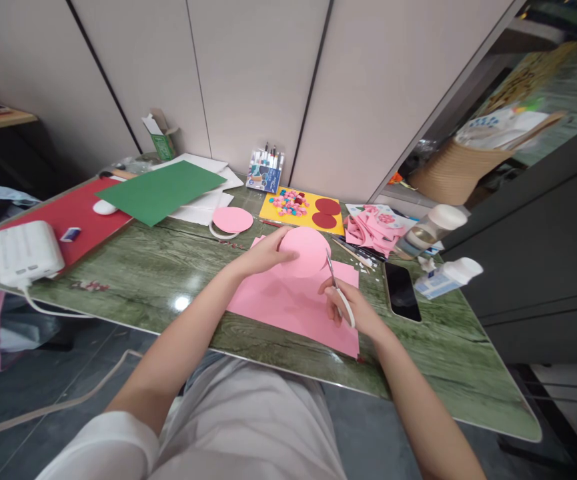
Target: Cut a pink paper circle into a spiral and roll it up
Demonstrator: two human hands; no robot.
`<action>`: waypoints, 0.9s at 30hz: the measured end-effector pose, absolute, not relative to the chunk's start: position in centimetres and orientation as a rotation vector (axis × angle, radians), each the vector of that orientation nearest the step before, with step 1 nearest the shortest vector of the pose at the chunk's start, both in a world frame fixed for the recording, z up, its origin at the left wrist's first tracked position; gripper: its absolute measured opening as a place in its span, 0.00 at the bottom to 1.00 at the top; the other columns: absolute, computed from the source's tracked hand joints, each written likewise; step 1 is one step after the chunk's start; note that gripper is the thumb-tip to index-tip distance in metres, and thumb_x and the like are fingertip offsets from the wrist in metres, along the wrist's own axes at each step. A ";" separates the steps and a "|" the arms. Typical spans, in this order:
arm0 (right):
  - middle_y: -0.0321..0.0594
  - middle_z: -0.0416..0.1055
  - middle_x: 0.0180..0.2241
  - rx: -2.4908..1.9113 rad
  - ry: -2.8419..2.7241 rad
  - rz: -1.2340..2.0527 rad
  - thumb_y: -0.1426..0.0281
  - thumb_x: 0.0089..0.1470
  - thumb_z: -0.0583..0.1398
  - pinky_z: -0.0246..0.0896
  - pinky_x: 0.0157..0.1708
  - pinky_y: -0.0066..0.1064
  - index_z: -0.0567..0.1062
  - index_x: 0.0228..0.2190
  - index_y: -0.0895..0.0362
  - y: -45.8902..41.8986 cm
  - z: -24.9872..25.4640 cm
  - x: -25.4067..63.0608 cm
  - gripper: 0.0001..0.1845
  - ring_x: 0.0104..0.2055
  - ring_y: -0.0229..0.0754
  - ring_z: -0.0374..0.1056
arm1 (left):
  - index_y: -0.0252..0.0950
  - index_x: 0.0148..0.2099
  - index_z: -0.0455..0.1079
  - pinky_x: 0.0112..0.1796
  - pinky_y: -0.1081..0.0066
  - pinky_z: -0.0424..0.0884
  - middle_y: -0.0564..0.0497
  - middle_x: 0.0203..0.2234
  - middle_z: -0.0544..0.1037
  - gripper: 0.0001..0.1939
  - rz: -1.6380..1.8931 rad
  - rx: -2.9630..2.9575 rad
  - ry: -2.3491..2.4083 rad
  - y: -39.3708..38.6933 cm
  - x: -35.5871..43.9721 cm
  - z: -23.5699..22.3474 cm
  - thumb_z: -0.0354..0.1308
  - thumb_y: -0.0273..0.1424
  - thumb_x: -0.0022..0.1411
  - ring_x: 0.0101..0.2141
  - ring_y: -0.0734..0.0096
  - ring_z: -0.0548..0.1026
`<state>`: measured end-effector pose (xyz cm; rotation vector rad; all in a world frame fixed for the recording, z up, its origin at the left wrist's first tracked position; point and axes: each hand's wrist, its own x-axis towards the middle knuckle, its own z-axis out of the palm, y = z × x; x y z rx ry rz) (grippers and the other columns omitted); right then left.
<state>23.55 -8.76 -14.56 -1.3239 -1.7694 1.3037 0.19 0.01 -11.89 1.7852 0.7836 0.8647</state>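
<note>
At the left end of the bench [163,280], a white charger-like block [28,250] sits on a red sheet [91,233], its cable [53,310] drooping over the front edge; a passing knee could snag it and drag the block off. A green sheet [163,190] overlaps the red one. Next comes a pink circle [233,219] resting partly over a white ring [221,234].

From where I stand, the left hand [271,250] is pinching a pink disc [307,252] by its left side, thumb on top, holding it above pink sheets [293,307] in the middle of the bench. Too light a pinch could let the disc swivel, and the edge would come out lopsided. Just behind lies a yellow sheet [269,215] heaped with small beads [291,202]; a knock from the knuckles might scatter them.

The right hand [363,312] is curled round the handles of the scissors [347,308], whose blades meet the disc's right rim; I can't tell how far apart they stand. Angled inward, they could bite into the circle. Further right are pink scraps [373,230], then a phone [402,292] and a tilted-looking bottle [449,277], which a swinging elbow might bump.
</note>
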 end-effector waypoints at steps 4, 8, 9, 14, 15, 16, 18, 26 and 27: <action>0.29 0.66 0.16 -1.325 -1.771 1.306 0.56 0.59 0.51 0.55 0.14 0.24 0.66 0.35 0.56 -8.8 -14.5 23.5 0.16 0.13 0.34 0.61 | 0.36 0.60 0.56 0.49 0.63 0.65 0.44 0.56 0.65 0.27 0.879 1.759 0.772 -0.1 0.2 -12.0 0.54 0.35 0.59 0.54 0.58 0.64; 0.30 0.66 0.17 -1.319 -1.771 1.314 0.55 0.59 0.50 0.57 0.15 0.24 0.66 0.36 0.56 -8.9 -14.4 23.5 0.18 0.13 0.34 0.61 | 0.37 0.62 0.54 0.50 0.63 0.64 0.45 0.56 0.65 0.29 0.823 1.784 0.778 -0.2 0.2 -12.0 0.52 0.36 0.60 0.54 0.58 0.64; 0.30 0.66 0.17 -1.315 -1.773 1.316 0.54 0.59 0.49 0.58 0.16 0.25 0.66 0.37 0.57 -8.9 -14.4 23.5 0.18 0.13 0.34 0.61 | 0.37 0.62 0.54 0.51 0.63 0.63 0.45 0.56 0.65 0.29 0.805 1.802 0.778 -0.2 0.1 -11.9 0.52 0.36 0.60 0.55 0.58 0.63; 0.30 0.66 0.17 -1.302 -1.780 1.316 0.54 0.59 0.49 0.59 0.17 0.25 0.66 0.37 0.56 -9.0 -14.4 23.5 0.19 0.14 0.34 0.62 | 0.38 0.62 0.54 0.55 0.61 0.58 0.45 0.59 0.61 0.29 0.748 1.862 0.781 -0.3 -0.1 -11.9 0.52 0.35 0.60 0.58 0.57 0.59; 0.30 0.66 0.17 -1.298 -1.779 1.313 0.54 0.60 0.49 0.59 0.17 0.25 0.66 0.37 0.56 -8.9 -14.5 23.5 0.19 0.14 0.34 0.62 | 0.38 0.62 0.54 0.55 0.61 0.57 0.45 0.59 0.61 0.29 0.746 1.865 0.777 -0.3 -0.1 -11.8 0.52 0.35 0.60 0.58 0.58 0.59; 0.30 0.66 0.17 -1.293 -1.779 1.311 0.54 0.60 0.49 0.59 0.17 0.25 0.66 0.37 0.56 -8.9 -14.6 23.5 0.19 0.14 0.34 0.62 | 0.38 0.62 0.54 0.55 0.61 0.58 0.45 0.59 0.60 0.28 0.746 1.868 0.772 -0.3 -0.1 -11.8 0.52 0.35 0.60 0.57 0.58 0.60; 0.30 0.66 0.17 -1.287 -1.779 1.309 0.54 0.60 0.49 0.59 0.17 0.25 0.65 0.37 0.56 -8.9 -14.7 23.5 0.18 0.14 0.34 0.62 | 0.38 0.62 0.54 0.54 0.61 0.59 0.45 0.58 0.61 0.28 0.749 1.874 0.771 -0.3 -0.1 -11.8 0.52 0.35 0.60 0.56 0.59 0.61; 0.30 0.66 0.17 -1.306 -1.782 1.312 0.55 0.61 0.48 0.58 0.16 0.24 0.65 0.37 0.56 -9.0 -14.9 23.4 0.17 0.13 0.34 0.62 | 0.38 0.62 0.54 0.55 0.60 0.58 0.45 0.58 0.62 0.30 0.742 1.880 0.807 -0.3 -0.2 -11.7 0.53 0.35 0.59 0.57 0.56 0.61; 0.30 0.66 0.17 -1.305 -1.787 1.314 0.55 0.61 0.48 0.58 0.16 0.24 0.65 0.37 0.56 -9.0 -14.8 23.4 0.17 0.14 0.34 0.62 | 0.38 0.62 0.54 0.55 0.59 0.58 0.44 0.59 0.62 0.30 0.739 1.878 0.810 -0.2 -0.3 -11.7 0.53 0.36 0.59 0.57 0.55 0.60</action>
